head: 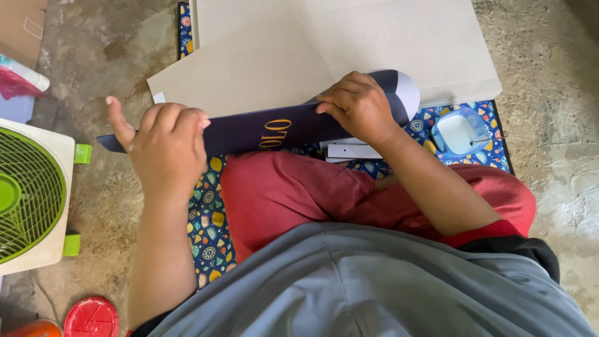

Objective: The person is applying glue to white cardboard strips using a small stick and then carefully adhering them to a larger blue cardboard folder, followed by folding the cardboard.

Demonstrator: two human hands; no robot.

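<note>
So the person is sitting on the floor, seen from above, working a long dark navy paper strip (262,128) with gold lettering on it. The strip lies across the near edge of a stack of beige cardboard sheets (349,43), just past the person's knee in red trousers (281,193).

The left hand (167,146) is on the left part of the strip, fingers curled over its top edge and thumb sticking out to the side, so it looks more like pressing or gripping over the edge than a pinch. I can't tell if anything is under the fingertips. The pointed left tip of the strip pokes out beyond that hand.

The right hand (359,106) is further along, fingers bunched together and pressed down on the strip right where it starts to curl. Past that hand the strip's end rolls up and shows a pale underside.

Other stuff, all relative to the strip: under it and the cardboard there's a blue patterned mat (209,231) with little colourful shapes. Just right of the curled end sits a light blue tape dispenser (460,130) on the mat. Tucked right below the right hand are some small white paper pieces (352,151). Well off to the left is a white fan with a green grille (28,193), and near the bottom left corner a red round lid (91,317) on the concrete floor (549,162).
</note>
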